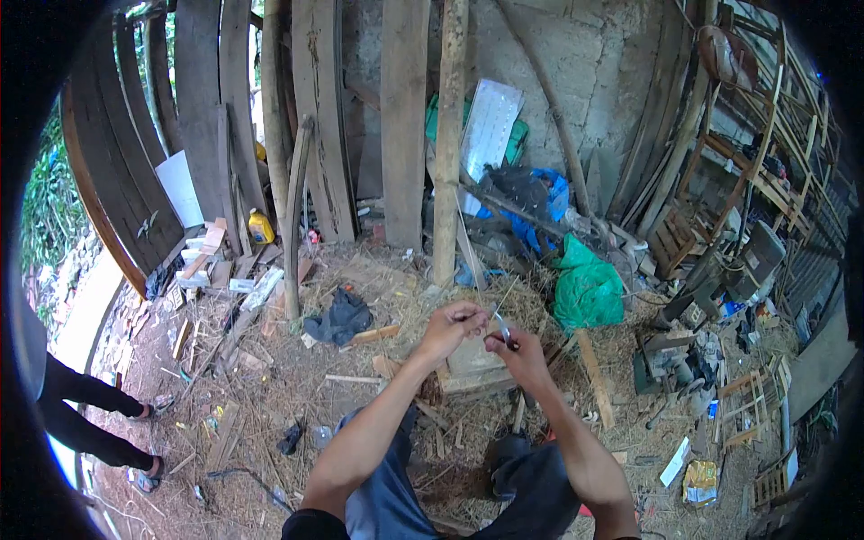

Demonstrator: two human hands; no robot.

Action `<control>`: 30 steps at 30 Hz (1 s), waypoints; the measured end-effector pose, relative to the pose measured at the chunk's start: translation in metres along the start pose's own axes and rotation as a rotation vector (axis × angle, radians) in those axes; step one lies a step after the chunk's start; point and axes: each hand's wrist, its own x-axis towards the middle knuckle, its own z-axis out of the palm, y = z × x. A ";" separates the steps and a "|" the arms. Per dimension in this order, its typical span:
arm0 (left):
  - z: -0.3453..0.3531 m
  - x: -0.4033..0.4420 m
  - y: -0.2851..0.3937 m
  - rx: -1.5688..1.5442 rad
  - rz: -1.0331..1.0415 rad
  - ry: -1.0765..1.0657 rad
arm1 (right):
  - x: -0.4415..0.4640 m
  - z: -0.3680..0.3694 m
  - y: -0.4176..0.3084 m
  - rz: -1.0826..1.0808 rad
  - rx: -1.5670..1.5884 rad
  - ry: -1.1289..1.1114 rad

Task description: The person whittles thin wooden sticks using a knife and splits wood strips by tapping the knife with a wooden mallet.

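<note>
In the head view, my left hand (452, 329) is closed, with thumb and fingers pinched on a thin strip (503, 295) that sticks up between the hands. Close on its right, my right hand (519, 351) wraps round the dark handle of a small curved blade (502, 329). The blade's shiny metal points up and left, toward my left fingers. Both hands are above a pale wooden block (475, 371) on the ground, between my knees.
A person's legs (90, 418) stand at the left. A wooden post (445, 180) rises ahead of my hands. A green sack (587, 286) lies to the right of it, a dark cloth (339, 317) to the left. Wood scraps and straw litter the ground.
</note>
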 end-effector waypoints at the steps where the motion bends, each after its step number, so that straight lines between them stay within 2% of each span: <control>1: -0.001 0.000 0.003 -0.031 0.024 -0.012 | 0.000 -0.002 -0.001 0.037 -0.011 -0.059; 3: -0.011 0.001 0.011 -0.025 0.023 0.011 | -0.001 -0.004 0.001 0.081 -0.044 -0.105; 5: -0.034 0.006 0.021 -0.134 0.193 0.181 | -0.007 -0.003 0.004 0.070 -0.196 -0.218; 10: -0.088 -0.005 0.034 -0.290 0.175 0.431 | -0.005 -0.002 0.028 0.094 -0.255 -0.350; 17: -0.110 -0.014 0.033 -0.307 0.222 0.412 | 0.000 0.008 0.019 0.050 -0.204 -0.349; 19: -0.109 -0.013 0.035 -0.274 0.234 0.488 | 0.002 0.013 0.016 0.049 -0.163 -0.334; 23: -0.093 -0.010 0.032 -0.243 0.249 0.479 | 0.002 0.016 0.010 0.004 -0.197 -0.290; 28: -0.049 -0.005 0.012 -0.051 0.221 0.255 | 0.002 0.016 0.008 -0.013 -0.160 -0.231; 30: -0.036 -0.004 0.014 -0.015 0.215 0.122 | 0.002 0.017 0.011 -0.001 -0.036 -0.203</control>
